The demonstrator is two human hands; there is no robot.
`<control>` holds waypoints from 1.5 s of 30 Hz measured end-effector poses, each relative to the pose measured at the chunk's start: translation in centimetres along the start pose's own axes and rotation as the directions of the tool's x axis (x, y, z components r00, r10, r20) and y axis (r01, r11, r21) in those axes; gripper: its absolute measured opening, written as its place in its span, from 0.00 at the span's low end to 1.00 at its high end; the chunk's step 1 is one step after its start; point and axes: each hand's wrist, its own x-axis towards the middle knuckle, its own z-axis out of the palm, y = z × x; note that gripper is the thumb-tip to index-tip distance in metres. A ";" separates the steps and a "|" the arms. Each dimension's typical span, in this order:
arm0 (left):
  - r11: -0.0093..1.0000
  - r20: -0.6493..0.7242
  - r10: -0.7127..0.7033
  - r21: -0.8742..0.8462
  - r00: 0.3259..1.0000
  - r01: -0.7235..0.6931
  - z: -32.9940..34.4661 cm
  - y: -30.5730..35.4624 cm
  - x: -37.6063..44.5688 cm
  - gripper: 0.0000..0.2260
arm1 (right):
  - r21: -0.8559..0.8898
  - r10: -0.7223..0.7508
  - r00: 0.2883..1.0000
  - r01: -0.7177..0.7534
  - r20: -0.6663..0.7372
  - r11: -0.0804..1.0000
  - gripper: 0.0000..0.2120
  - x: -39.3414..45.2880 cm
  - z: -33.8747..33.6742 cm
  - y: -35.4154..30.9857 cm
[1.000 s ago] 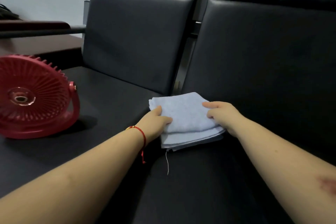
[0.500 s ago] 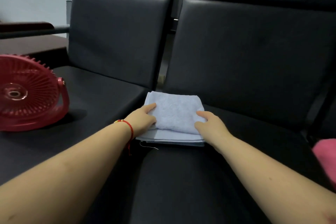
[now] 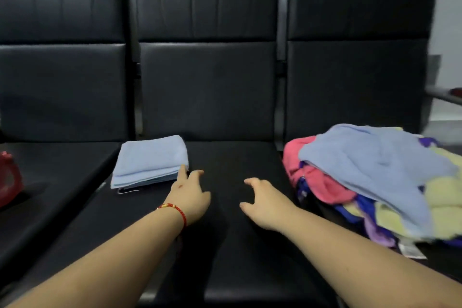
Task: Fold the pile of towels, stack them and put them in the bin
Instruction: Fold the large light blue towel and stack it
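Two bare hands hover over the middle seat, fingers spread and holding nothing. Right hand [image 3: 266, 204] lies nearer the unfolded towel pile [image 3: 375, 177] on the right seat; left hand [image 3: 190, 195] sits just beside the folded blue towels [image 3: 150, 160].

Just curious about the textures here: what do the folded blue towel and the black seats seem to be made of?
Folded blue towel: soft terry-like cloth, matte and fuzzy, with a loose thread at its edge. Black seats: probably leather or a vinyl imitation, smooth with a dull sheen and creases on the backrest.
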 end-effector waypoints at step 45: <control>0.798 -0.202 0.383 -0.419 0.902 -0.433 5.5 20.6 -9.4 0.07 | 0.112 -0.124 0.888 0.192 -0.442 0.975 0.14 -15.3 -11.9 11.0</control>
